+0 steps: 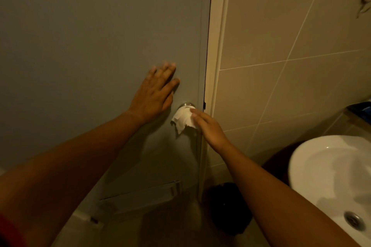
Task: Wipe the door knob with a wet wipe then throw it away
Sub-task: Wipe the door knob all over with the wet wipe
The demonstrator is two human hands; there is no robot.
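The right hand [208, 126] presses a crumpled white wet wipe [183, 119] over the round silver metal door knob [186, 105], its fingers closed around the wipe so that only the knob's upper rim shows above the cloth; the knob sits near the latch edge of the flat grey door [90, 36], which appears shut against its cream frame [216, 46]; the left hand [154, 94] lies open and flat on the door panel just above and to the left of the knob, holding nothing and apparently steadying the door; the wiping therefore looks to be in progress, though how much of the knob is already clean cannot be told; what remains, by my reading, is to finish rubbing round the knob and then discard the wipe; a dark rounded shape [228, 210] on the floor below, between the door and the white ceramic basin [329, 182], may be a bin, but it is too dim to be sure; the wipe is not yet thrown away.
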